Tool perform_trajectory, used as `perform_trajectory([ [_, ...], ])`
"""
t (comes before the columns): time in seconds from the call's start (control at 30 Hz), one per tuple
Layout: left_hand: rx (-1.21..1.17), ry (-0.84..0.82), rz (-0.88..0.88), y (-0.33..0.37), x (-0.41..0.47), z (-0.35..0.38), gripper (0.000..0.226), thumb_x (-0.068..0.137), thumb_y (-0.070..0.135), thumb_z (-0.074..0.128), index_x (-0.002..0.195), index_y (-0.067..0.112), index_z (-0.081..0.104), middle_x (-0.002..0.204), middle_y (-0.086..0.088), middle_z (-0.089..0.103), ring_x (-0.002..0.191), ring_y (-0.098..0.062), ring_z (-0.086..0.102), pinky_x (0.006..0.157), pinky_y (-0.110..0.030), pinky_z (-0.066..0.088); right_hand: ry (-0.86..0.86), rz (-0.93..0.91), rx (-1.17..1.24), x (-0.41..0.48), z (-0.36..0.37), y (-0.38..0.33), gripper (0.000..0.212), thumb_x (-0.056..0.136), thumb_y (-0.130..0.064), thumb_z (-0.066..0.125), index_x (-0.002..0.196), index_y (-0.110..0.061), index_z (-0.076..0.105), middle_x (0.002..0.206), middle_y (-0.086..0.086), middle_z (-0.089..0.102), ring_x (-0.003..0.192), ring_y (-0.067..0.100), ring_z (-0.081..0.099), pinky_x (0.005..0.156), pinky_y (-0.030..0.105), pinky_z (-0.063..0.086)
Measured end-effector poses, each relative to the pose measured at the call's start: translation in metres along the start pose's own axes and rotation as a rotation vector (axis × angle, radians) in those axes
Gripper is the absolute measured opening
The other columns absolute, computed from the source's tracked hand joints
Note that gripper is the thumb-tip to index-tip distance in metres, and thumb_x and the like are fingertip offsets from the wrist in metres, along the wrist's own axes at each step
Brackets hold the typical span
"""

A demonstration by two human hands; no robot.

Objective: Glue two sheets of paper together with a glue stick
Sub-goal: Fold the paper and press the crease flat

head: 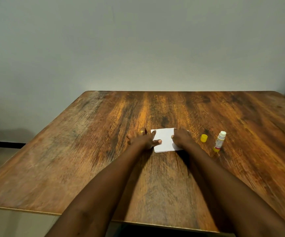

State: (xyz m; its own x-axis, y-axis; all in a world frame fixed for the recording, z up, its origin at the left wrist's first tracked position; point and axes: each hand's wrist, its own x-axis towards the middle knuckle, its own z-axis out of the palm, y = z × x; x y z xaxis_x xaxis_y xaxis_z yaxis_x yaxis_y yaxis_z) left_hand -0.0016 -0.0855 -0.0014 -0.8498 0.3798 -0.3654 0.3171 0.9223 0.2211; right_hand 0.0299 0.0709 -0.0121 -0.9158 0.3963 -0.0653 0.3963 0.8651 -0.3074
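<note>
A small white paper stack (165,140) lies flat on the wooden table (104,151). My left hand (142,138) rests on the paper's left edge, fingers spread, thumb pressing on the sheet; a yellow ring shows on one finger. My right hand (182,138) lies palm down over the paper's right side and hides that edge. A thin second edge shows along the paper's near side. To the right lies the uncapped glue stick (220,141), white with a yellow base. Its yellow cap (204,138) stands apart between the stick and my right hand.
The table meets a plain grey wall (138,48) at its far edge. Its near edge (155,224) runs below my forearms. A dark strip sits at floor level on the far left.
</note>
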Motion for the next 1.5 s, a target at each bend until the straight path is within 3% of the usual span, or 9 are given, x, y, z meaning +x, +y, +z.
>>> perform_trajectory([
  [0.2, 0.120, -0.163, 0.037, -0.009, 0.001, -0.016, 0.096, 0.077, 0.072, 0.047, 0.149, 0.035, -0.004, 0.160, -0.005, -0.002, 0.145, -0.039, 0.000, 0.113, -0.064, 0.001, -0.124, -0.088, -0.106, -0.001, -0.011, 0.002, 0.052, 0.093, -0.040, 0.051, 0.129, -0.002, 0.051, 0.137, 0.017, 0.047, 0.119, 0.027, 0.048, 0.093, 0.031, 0.038],
  [0.3, 0.039, -0.177, 0.040, -0.010, 0.003, -0.018, 0.100, 0.074, 0.064, 0.060, 0.150, 0.032, 0.003, 0.160, -0.008, 0.009, 0.144, -0.039, 0.010, 0.114, -0.061, 0.010, -0.189, -0.085, -0.100, -0.001, -0.015, 0.002, 0.053, 0.089, -0.044, 0.055, 0.119, 0.000, 0.056, 0.127, 0.017, 0.055, 0.106, 0.025, 0.049, 0.082, 0.028, 0.034],
  [0.43, -0.320, 0.038, 0.109, -0.008, 0.004, -0.026, 0.067, 0.088, 0.030, 0.061, 0.146, 0.016, 0.030, 0.151, -0.011, 0.034, 0.137, -0.031, 0.035, 0.111, -0.043, 0.033, -0.034, -0.113, 0.104, 0.004, -0.020, 0.000, 0.036, 0.087, -0.024, 0.064, 0.105, 0.006, 0.064, 0.114, 0.022, 0.064, 0.100, 0.032, 0.058, 0.073, 0.031, 0.040],
  [0.57, -0.329, 0.142, 0.109, 0.003, 0.009, -0.032, 0.055, 0.089, 0.020, 0.060, 0.139, 0.006, 0.040, 0.141, -0.014, 0.047, 0.126, -0.029, 0.048, 0.099, -0.033, 0.043, 0.047, -0.236, 0.128, 0.007, -0.020, -0.010, 0.035, 0.086, -0.010, 0.063, 0.120, -0.001, 0.062, 0.124, 0.020, 0.063, 0.113, 0.032, 0.058, 0.094, 0.038, 0.047],
  [0.73, -0.207, 0.126, 0.085, 0.007, 0.018, -0.029, 0.053, 0.082, 0.018, 0.069, 0.131, 0.005, 0.051, 0.130, -0.013, 0.057, 0.116, -0.027, 0.055, 0.091, -0.030, 0.044, -0.038, -0.399, 0.051, 0.017, -0.011, -0.022, 0.031, 0.086, -0.010, 0.063, 0.116, -0.002, 0.064, 0.120, 0.018, 0.065, 0.107, 0.029, 0.060, 0.089, 0.035, 0.047],
  [0.87, -0.255, 0.130, 0.071, 0.004, 0.021, -0.028, 0.053, 0.081, 0.016, 0.070, 0.130, 0.006, 0.052, 0.129, -0.012, 0.057, 0.115, -0.026, 0.054, 0.083, -0.027, 0.040, -0.056, -0.360, 0.000, 0.022, -0.005, -0.026, 0.035, 0.084, -0.013, 0.066, 0.117, -0.005, 0.061, 0.125, 0.015, 0.059, 0.110, 0.029, 0.057, 0.091, 0.036, 0.047],
  [1.07, -0.408, 0.123, 0.031, -0.001, 0.022, -0.028, 0.049, 0.082, 0.013, 0.069, 0.127, 0.005, 0.051, 0.129, -0.013, 0.055, 0.117, -0.027, 0.051, 0.086, -0.028, 0.039, -0.156, -0.308, 0.030, 0.027, -0.010, -0.026, 0.038, 0.084, -0.012, 0.065, 0.121, -0.011, 0.057, 0.131, 0.016, 0.053, 0.115, 0.031, 0.053, 0.095, 0.040, 0.045],
  [1.3, -0.693, 0.286, 0.012, -0.008, 0.018, -0.027, 0.020, 0.086, 0.009, 0.064, 0.103, 0.000, 0.068, 0.103, -0.017, 0.068, 0.095, -0.026, 0.061, 0.070, -0.028, 0.040, -0.107, -0.342, 0.307, 0.018, -0.009, -0.036, 0.025, 0.089, -0.019, 0.059, 0.108, -0.004, 0.068, 0.109, 0.014, 0.068, 0.097, 0.024, 0.060, 0.078, 0.032, 0.043],
  [1.5, -0.845, 0.311, 0.005, -0.011, 0.011, -0.028, 0.016, 0.081, 0.008, 0.070, 0.092, -0.004, 0.070, 0.091, -0.018, 0.070, 0.080, -0.021, 0.064, 0.068, -0.033, 0.052, -0.078, -0.301, 0.502, 0.014, -0.011, -0.039, 0.019, 0.088, -0.014, 0.061, 0.094, 0.001, 0.071, 0.089, 0.010, 0.066, 0.079, 0.016, 0.054, 0.062, 0.026, 0.038],
])
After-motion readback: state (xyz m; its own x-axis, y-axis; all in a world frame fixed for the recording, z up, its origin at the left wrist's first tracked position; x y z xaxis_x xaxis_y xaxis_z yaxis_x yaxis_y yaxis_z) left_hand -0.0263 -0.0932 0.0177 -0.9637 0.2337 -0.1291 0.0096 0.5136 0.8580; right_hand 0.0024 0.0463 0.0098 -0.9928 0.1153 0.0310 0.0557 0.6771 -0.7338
